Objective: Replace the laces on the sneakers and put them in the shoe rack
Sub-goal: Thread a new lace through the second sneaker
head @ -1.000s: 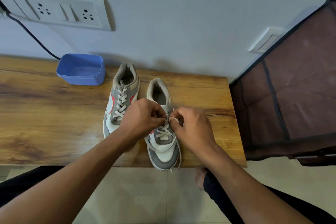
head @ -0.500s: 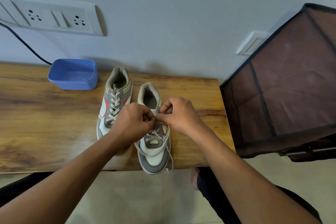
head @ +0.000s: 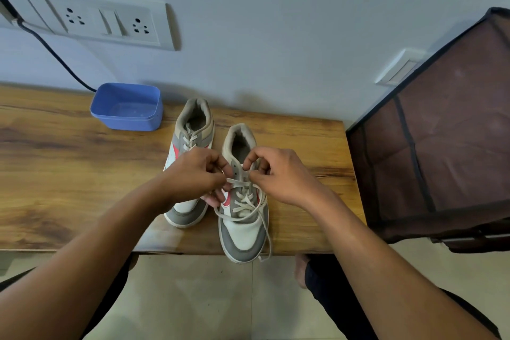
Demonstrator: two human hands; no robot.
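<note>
I see a pale grey wall with a socket panel above the wooden table. Beige floor tiles lie below.

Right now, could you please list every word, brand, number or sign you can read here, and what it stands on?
No text can be read anywhere.
On the far sneaker and the near sneaker: red side patches, but no legible brand.
On the blue tub, the socket plate and the shoe rack: no lettering shows.
</note>
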